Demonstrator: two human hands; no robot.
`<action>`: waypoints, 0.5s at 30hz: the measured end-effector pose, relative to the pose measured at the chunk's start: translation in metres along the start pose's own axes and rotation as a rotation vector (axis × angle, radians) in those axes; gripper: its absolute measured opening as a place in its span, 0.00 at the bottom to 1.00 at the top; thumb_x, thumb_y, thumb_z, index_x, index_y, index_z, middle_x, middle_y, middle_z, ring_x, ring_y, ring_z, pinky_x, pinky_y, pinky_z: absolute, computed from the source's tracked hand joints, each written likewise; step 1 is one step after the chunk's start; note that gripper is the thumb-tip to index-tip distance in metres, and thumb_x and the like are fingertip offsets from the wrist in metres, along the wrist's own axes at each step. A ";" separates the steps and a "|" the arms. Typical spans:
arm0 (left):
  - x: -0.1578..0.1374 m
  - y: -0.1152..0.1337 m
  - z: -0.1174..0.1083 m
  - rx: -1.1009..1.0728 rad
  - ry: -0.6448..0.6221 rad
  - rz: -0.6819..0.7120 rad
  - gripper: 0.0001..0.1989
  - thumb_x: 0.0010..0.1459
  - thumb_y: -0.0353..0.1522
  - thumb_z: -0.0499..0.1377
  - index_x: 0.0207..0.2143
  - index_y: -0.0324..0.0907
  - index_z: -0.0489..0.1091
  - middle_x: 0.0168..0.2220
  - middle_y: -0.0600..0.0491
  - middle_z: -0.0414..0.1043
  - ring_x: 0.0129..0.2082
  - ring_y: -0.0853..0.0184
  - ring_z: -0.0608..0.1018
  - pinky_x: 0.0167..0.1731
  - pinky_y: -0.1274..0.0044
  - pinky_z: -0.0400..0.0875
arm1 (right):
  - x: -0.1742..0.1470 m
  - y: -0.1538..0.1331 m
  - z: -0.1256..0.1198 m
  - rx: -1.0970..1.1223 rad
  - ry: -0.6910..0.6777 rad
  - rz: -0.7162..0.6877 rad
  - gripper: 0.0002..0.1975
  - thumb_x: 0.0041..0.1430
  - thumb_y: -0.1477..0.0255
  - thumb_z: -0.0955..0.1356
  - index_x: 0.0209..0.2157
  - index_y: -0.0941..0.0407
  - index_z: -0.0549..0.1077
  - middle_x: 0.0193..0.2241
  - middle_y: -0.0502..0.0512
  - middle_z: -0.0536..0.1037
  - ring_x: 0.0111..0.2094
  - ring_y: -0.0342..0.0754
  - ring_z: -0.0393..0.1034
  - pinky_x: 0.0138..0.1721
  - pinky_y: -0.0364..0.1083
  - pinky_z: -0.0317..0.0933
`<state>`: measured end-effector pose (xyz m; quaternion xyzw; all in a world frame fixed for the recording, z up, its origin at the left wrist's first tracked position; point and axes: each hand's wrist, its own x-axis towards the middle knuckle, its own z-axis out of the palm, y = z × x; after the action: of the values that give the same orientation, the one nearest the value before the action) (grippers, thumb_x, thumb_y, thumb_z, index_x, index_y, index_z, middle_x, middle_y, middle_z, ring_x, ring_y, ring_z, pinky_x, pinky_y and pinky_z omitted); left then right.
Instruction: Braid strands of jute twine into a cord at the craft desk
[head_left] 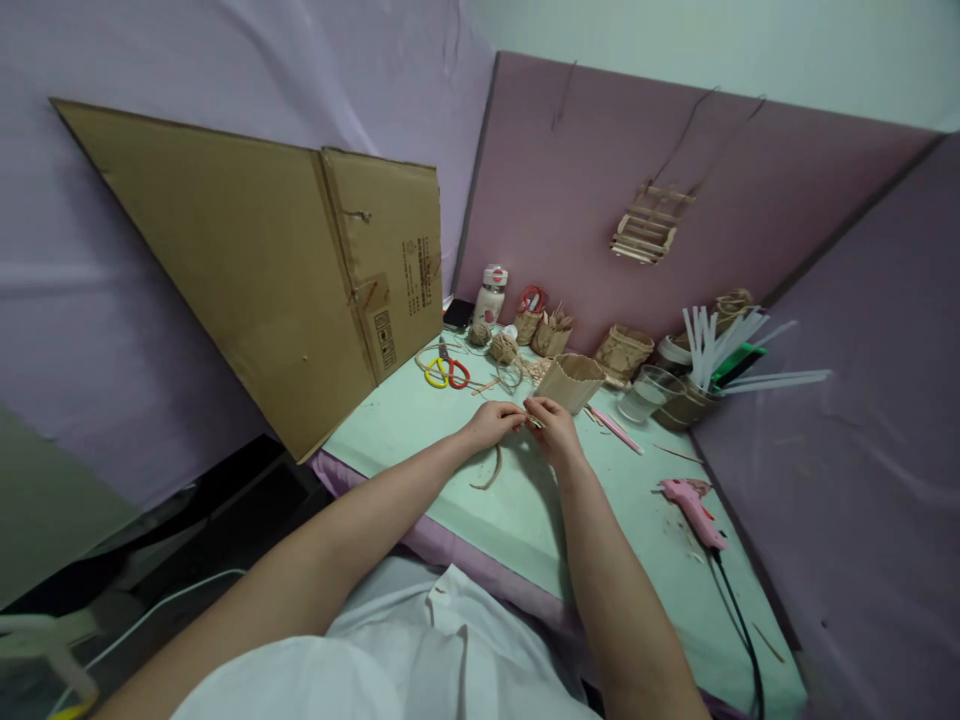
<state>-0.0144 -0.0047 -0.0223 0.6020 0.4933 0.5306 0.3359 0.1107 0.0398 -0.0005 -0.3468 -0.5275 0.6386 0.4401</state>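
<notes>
Small piece (534, 423) pinched in fingertips of left hand (495, 424) and right hand (553, 428), between the two; long axis hidden by fingers. Curved strip (498, 466) seen below, nearer the left hand, bowed towards the body; any join is hidden. Paper cup (571, 384) placed just beyond the right hand; contact cannot be told.

green tabletop (649, 520), brown container (564, 388), scissors (451, 375), twine balls (503, 348), glue gun (694, 512)

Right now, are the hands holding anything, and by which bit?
The right hand pinches a small tan piece, with the left hand close against it. They cover too much to tell which bit is held.
</notes>
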 end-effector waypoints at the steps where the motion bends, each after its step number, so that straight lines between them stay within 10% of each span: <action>1: 0.000 0.000 0.000 0.002 -0.010 -0.001 0.12 0.52 0.35 0.56 0.24 0.36 0.73 0.23 0.54 0.70 0.27 0.71 0.70 0.32 0.78 0.64 | 0.001 0.002 -0.001 0.016 0.038 -0.012 0.16 0.37 0.60 0.74 0.23 0.56 0.68 0.19 0.46 0.67 0.20 0.39 0.62 0.22 0.41 0.58; 15: -0.009 0.018 0.003 -0.033 -0.224 -0.034 0.14 0.50 0.39 0.59 0.25 0.35 0.74 0.24 0.51 0.72 0.29 0.71 0.71 0.34 0.78 0.67 | 0.017 0.015 -0.018 0.078 0.401 -0.027 0.18 0.46 0.59 0.70 0.22 0.55 0.61 0.15 0.42 0.58 0.15 0.36 0.52 0.16 0.38 0.50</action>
<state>-0.0066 -0.0185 -0.0089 0.6432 0.4540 0.4624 0.4078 0.1177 0.0616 -0.0183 -0.4428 -0.4085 0.5708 0.5579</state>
